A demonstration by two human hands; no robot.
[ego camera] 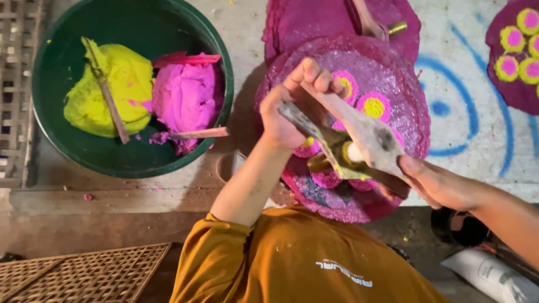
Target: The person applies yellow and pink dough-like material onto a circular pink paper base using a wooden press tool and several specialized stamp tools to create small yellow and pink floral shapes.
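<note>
My left hand (289, 109) is closed around the upper end of a pale wooden paddle (370, 137) and a dark flat stick (300, 120) smeared with yellow paste. My right hand (432, 182) grips the lower end of the same paddle, thumb on top. A small brass-coloured tube (317, 163) and a white bit sit between paddle and stick. Both hands hover over a round, glittery magenta disc (387, 78) dotted with pink-and-yellow circles (373, 106). To the left, a green basin (53, 120) holds a yellow-green paste lump (123, 78) and a pink paste lump (188, 95), with sticks lying in them.
A second magenta disc (314, 19) with a brass tube (396, 27) lies behind the first. Another dotted disc (514, 56) is at the top right on a white surface with blue lines (469, 112). Woven mats (84, 275) lie at the left; a white roll (488, 275) at the bottom right.
</note>
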